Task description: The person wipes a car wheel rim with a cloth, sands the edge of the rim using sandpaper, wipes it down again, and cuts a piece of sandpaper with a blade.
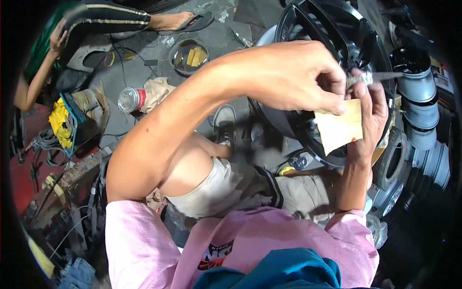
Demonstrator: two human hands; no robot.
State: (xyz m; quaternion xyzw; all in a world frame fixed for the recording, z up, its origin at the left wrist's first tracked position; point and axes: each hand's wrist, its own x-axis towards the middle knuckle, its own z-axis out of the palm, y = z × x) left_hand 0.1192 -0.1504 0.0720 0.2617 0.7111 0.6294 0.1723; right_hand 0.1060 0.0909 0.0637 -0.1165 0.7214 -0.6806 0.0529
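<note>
My left hand (298,74) reaches across from the left, its thumb and fingers pinching the top edge of a torn piece of yellow sandpaper (339,127). Behind the paper's right side is my right hand (373,108), closed on a thin tool with a pale, wrapped-looking handle (360,79) and a pointed grey blade (387,75). The blade points right and is a little blurred, so its exact kind is unclear. Below both hands stands a black multi-spoke wheel rim (301,29), partly hidden by my hands and the paper.
A bowl (207,61) with yellow pieces sits on the floor, near a can with a red label (140,99). Silver rims (418,89) are stacked at right, beside a tyre (392,159). Another person's sandalled foot (175,21) and hand (57,41) are at upper left.
</note>
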